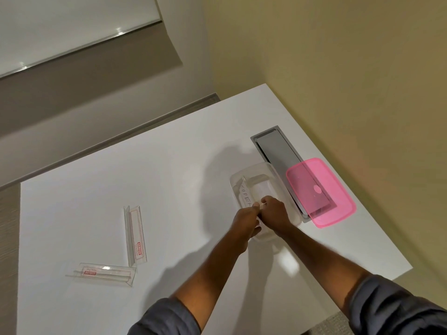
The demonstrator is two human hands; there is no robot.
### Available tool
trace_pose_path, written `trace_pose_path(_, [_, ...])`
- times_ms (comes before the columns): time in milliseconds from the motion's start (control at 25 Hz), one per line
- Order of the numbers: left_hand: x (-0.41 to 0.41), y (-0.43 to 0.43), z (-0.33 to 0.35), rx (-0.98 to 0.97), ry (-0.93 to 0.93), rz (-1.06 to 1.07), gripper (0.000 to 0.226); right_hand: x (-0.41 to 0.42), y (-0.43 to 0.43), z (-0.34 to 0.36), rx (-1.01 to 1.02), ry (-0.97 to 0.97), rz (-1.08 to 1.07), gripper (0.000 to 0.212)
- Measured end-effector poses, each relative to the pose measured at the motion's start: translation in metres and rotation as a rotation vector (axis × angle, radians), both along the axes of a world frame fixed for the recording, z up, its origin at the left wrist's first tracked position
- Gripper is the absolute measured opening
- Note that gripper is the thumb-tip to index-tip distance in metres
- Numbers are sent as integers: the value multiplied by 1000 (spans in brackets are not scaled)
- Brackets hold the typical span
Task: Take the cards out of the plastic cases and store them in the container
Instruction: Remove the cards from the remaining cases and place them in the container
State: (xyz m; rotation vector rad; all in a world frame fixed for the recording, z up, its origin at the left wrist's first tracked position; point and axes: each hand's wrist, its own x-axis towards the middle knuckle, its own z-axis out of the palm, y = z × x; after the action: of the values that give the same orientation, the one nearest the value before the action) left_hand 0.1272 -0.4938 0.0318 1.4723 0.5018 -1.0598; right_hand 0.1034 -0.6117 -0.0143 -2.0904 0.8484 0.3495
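Standing beside the white desk (96,189), I see a person bent over it with both arms reaching forward, dark grey sleeves (391,308) pushed up the forearms. The two hands meet above a clear container (238,176) that sits toward the desk's right side. The left hand (244,218) and the right hand (274,212) come together fingertip to fingertip, both curled and pinching the near end of a white card (246,195). The card bears hand-drawn capital letters and slants down into the container, its far end low inside against the left wall. I cannot tell whether a clear sleeve is around the card where the fingers cover it.

Just beside the container on the right lies a translucent pink lid (321,192), flat on the desk. It partly covers a grey recessed hatch (275,146) set into the desktop, which shows through the pink plastic.

Well apart from the hands, on the left half of the desk, are two clear plastic cases with red printing. The first plastic case (135,235) lies lengthwise away from the person, one long flap standing up. The second plastic case (104,273) lies crosswise nearer the front edge, its right end close to the near end of the first. No card shows in either one.
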Motion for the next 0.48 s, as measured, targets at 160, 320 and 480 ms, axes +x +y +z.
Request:
trace_pose_path(160, [0,3,-1,25,-38,22,45,-1,3,0,-40,-2,33,46])
trace_pose_path(320, [-1,11,0,18,-61,72,38,-3,7,2,-47,9,43,50])
trace_pose_path(480, [-2,21,5,-22,-67,78,29,-3,9,3,-43,27,71,52])
